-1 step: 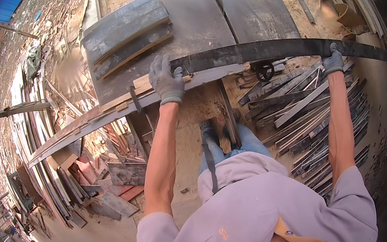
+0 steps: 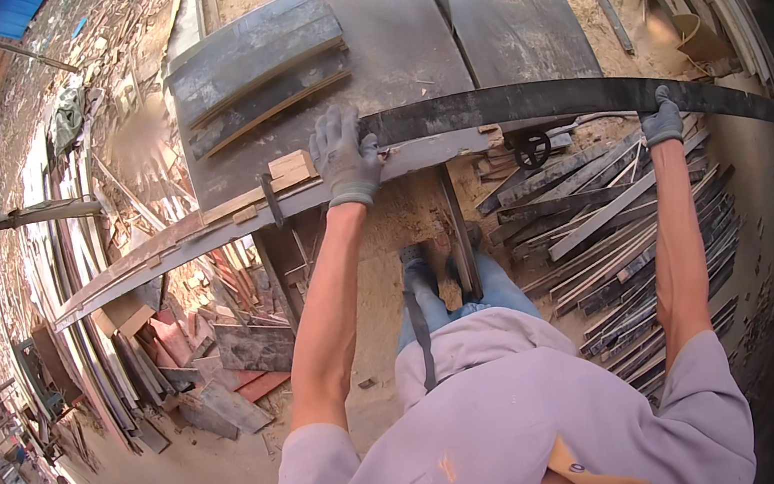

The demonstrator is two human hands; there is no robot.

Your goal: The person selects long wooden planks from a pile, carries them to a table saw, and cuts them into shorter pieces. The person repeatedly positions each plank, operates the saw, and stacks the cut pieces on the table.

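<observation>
A long narrow black-faced board (image 2: 507, 105) lies across the front of the work table (image 2: 397, 17), its right end reaching out past the table. My right hand (image 2: 662, 119), in a grey glove, is closed on the near edge of the board, toward its right end. My left hand (image 2: 347, 159), gloved too, lies with fingers stretched out at the board's left end, thumb toward the board. Beneath and beside it runs a pale straight rail (image 2: 193, 234) along the table's near edge. A small wood block (image 2: 291, 168) sits just left of this hand.
Two stacked dark boards (image 2: 264, 69) lie on the table at the left. A black handwheel (image 2: 532, 150) is under the front edge. Piles of cut strips (image 2: 630, 244) cover the ground at right; scrap panels (image 2: 228, 389) lie at left. A post (image 2: 461, 240) stands between my legs.
My left hand has shifted slightly to the right along the rail, and more of the wood block shows. The right hand stays in nearly the same place on the board.
</observation>
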